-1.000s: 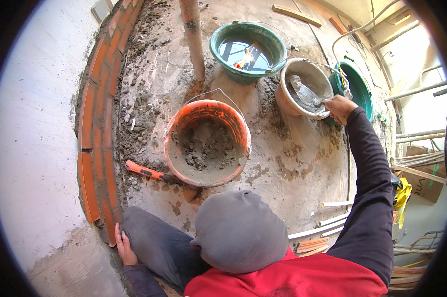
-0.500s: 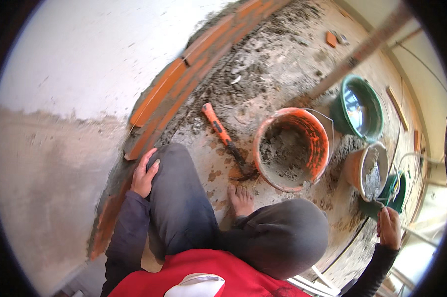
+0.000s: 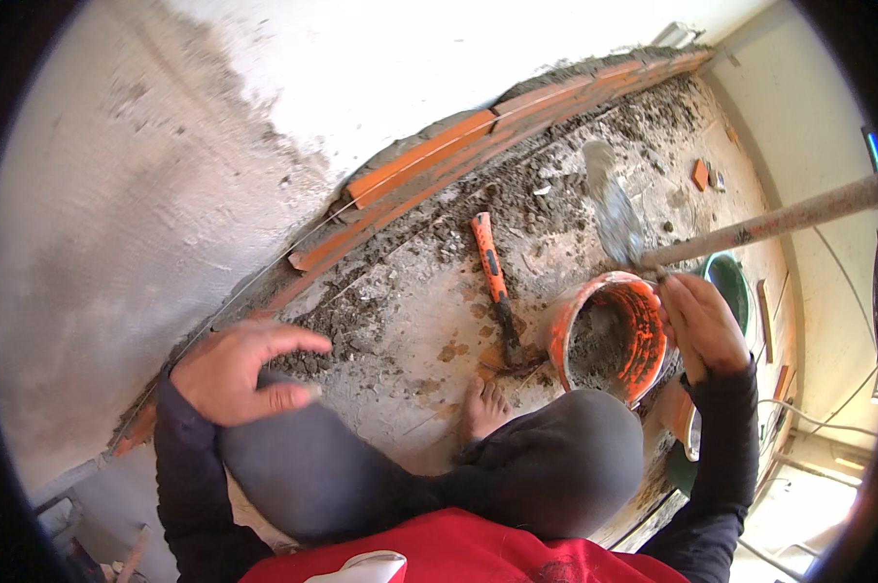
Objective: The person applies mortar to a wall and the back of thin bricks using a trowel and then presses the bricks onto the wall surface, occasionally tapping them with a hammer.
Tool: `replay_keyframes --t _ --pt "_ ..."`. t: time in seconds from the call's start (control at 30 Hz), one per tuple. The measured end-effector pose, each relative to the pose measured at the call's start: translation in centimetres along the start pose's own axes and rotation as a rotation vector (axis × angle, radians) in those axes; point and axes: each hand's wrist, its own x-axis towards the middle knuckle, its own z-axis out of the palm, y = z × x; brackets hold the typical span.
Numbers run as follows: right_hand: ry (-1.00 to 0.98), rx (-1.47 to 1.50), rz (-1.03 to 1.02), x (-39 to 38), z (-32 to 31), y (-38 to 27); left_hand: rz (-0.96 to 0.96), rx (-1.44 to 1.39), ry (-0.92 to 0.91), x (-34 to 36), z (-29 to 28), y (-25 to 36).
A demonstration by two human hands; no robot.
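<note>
My right hand [image 3: 713, 325] is closed round the handle of a trowel [image 3: 614, 209], whose grey, wet-looking blade points away from me, blurred by motion. Below the blade stands an orange bucket [image 3: 562, 335] with grey mortar [image 3: 597, 345] inside. My left hand [image 3: 240, 371] hangs above my left knee, thumb and fingers apart, holding nothing. Beyond it runs a low course of orange bricks [image 3: 424, 155] bedded in mortar along the wall, with a string stretched along it. A hammer [image 3: 492, 267] with an orange and black handle lies on the floor left of the bucket.
A green basin [image 3: 728, 282] stands behind the orange bucket, partly hidden by my right hand. A slanting pole [image 3: 779, 222] crosses the right side. Spilled mortar crumbs [image 3: 458, 209] cover the floor beside the bricks. A brick piece [image 3: 700, 175] lies farther off.
My right hand has brought the trowel from the small bucket at the right to above the orange bucket. My left hand has lifted off the knee and spread. The view has turned leftward.
</note>
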Motion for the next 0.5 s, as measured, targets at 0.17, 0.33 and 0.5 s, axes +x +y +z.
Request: replay_keyframes --t 0.17,0.33,0.5 --pt "-0.151 -0.013 -0.062 4.5 5.1 -5.7 0.11 -0.16 -0.343 -5.3 -0.1 -1.1" --pt "-0.13 0.088 0.007 6.8 10.5 -9.6 0.312 -0.21 -0.233 -9.2 -0.7 -3.6" --pt "-0.059 0.162 0.052 7.3 15.3 -12.6 0.444 -0.182 -0.27 -9.5 -1.5 -6.5"
